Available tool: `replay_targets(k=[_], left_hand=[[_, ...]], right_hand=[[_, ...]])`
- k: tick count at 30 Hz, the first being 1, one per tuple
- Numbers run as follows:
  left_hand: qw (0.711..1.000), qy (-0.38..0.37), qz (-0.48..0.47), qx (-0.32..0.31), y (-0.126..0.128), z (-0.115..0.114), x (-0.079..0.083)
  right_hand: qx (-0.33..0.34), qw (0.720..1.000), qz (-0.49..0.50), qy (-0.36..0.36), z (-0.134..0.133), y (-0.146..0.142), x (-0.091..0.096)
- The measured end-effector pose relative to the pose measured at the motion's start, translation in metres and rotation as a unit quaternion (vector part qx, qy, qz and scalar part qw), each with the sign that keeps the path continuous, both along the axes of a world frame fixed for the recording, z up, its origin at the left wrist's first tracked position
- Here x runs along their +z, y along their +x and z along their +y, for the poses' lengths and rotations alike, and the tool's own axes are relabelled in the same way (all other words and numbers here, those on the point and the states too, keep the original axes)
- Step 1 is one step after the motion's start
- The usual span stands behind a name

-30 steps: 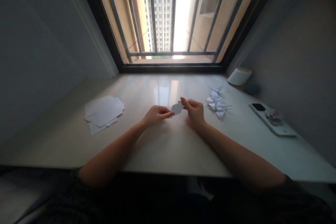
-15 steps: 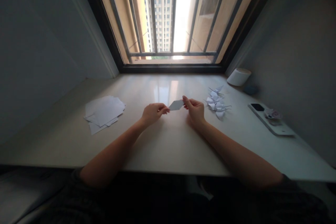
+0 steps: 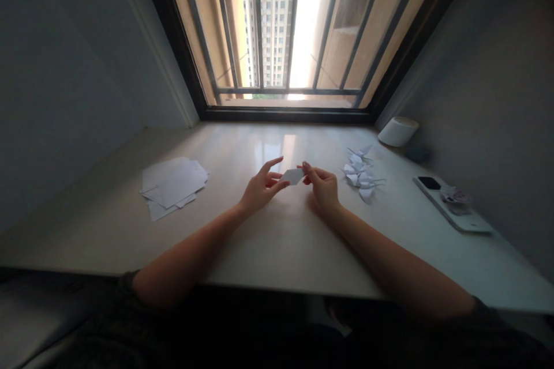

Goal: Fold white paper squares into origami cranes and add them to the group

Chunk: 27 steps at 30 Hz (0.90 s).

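Observation:
A small folded piece of white paper (image 3: 293, 176), long and pointed in outline, is held up between my two hands over the table. My right hand (image 3: 322, 185) pinches its right end between thumb and fingers. At the left end, my left hand (image 3: 259, 189) has its thumb along the lower edge and bent fingers by the tip, while the index finger sticks out raised above the paper. To the right of my right hand lies a cluster of folded paper cranes (image 3: 360, 173).
A loose stack of white paper sheets (image 3: 177, 181) lies on the white table (image 3: 268, 242) at the left. On the right are a phone (image 3: 452, 207) with a small clear item (image 3: 456, 196) on it, and a white cylindrical object (image 3: 398, 131) by the wall. A barred window (image 3: 285, 114) stands behind.
My left hand has shifted right along the paper, its index finger now lifted and spread from the thumb. My right hand keeps its pinch. The view has shifted slightly.

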<state>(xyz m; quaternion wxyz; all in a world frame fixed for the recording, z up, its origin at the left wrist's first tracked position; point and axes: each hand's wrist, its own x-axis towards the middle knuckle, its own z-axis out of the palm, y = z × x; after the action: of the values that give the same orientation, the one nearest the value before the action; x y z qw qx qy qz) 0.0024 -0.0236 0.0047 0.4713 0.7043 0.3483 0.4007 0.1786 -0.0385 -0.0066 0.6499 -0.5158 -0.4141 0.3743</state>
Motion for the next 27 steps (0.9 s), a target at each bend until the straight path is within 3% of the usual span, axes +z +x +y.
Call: replay_targets(k=[3,8,14,17,27], left_hand=[[0.997,-0.047,-0.066,-0.017,0.002,-0.002,0.0],[0.99,-0.101,-0.095,0.037,-0.001,0.003,0.005],[0.985,-0.126,-0.113,0.037,-0.002,0.004,0.005],[0.987,-0.115,-0.108,0.029,-0.001,0.004,0.003],[0.991,-0.074,-0.109,0.036,0.001,0.002,0.002]], right_hand=[[0.043,0.999,-0.002,-0.004,0.0,-0.001,-0.001],[0.109,0.993,-0.002,0.037,-0.001,0.001,0.0],[0.256,0.963,-0.041,0.067,-0.007,-0.001,0.005],[0.247,0.965,-0.065,0.053,-0.005,0.0,0.002],[0.21,0.977,-0.016,0.036,-0.001,0.003,-0.005]])
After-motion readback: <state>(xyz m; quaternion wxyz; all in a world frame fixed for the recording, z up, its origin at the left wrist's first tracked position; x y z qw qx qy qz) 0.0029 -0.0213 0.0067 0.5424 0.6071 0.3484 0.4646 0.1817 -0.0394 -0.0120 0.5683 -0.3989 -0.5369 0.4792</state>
